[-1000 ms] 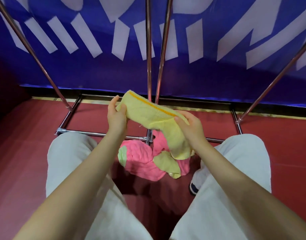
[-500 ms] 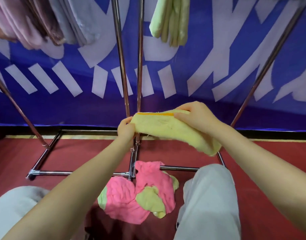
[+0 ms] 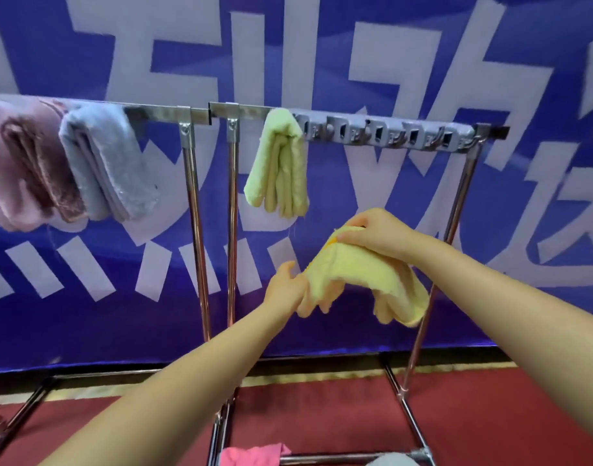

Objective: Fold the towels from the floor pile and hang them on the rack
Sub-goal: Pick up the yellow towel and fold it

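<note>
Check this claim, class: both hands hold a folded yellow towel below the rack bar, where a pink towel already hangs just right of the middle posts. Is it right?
Not quite. The head view shows the hanging towel right of the middle posts is light green, not pink. Both the left hand and right hand do hold the yellow towel below the rack bar.

Bright, even light; motion blur, edges bowed.

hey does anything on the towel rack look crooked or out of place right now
Mostly tidy. The green towel hangs unevenly on the right rack's bar, its folds splaying apart at the bottom. The grey towel and pink towel on the left bar look tilted, possibly from the wide-angle lens.
</note>
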### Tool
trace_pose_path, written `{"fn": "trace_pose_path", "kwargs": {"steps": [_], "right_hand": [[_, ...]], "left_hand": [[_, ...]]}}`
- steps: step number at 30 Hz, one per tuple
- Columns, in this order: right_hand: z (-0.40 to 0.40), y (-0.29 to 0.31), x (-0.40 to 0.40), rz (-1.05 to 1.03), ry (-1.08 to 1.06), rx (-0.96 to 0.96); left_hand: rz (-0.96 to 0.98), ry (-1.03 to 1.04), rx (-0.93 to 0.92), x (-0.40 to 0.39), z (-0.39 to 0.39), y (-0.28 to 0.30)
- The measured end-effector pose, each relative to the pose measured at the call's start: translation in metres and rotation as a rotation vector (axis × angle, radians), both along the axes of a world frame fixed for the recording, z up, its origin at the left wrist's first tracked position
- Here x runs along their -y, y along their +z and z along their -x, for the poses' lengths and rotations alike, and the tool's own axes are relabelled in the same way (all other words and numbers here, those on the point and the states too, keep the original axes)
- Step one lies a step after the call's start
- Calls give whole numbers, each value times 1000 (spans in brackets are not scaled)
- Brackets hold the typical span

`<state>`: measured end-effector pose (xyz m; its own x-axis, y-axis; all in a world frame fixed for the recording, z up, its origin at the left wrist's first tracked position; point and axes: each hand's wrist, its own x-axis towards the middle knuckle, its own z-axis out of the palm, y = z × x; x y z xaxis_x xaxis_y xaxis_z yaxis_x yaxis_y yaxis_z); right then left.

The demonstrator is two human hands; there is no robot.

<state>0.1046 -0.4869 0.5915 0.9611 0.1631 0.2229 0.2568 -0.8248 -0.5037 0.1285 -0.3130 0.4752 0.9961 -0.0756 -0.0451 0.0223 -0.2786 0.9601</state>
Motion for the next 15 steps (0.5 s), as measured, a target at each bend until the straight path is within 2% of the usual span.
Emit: {"fn": "trace_pose_path", "kwargs": {"steps": [6,12,15], "right_hand": [[-34,58,24,161,-96,-14],[-69,111,32,-11,-122,130],[-85,132,21,-55,-68,138]], "left_hand": [[97,-88,212,38,-16,76],[72,-115,466,52,-51,141],[273,-212,386,51,-71,160]]}}
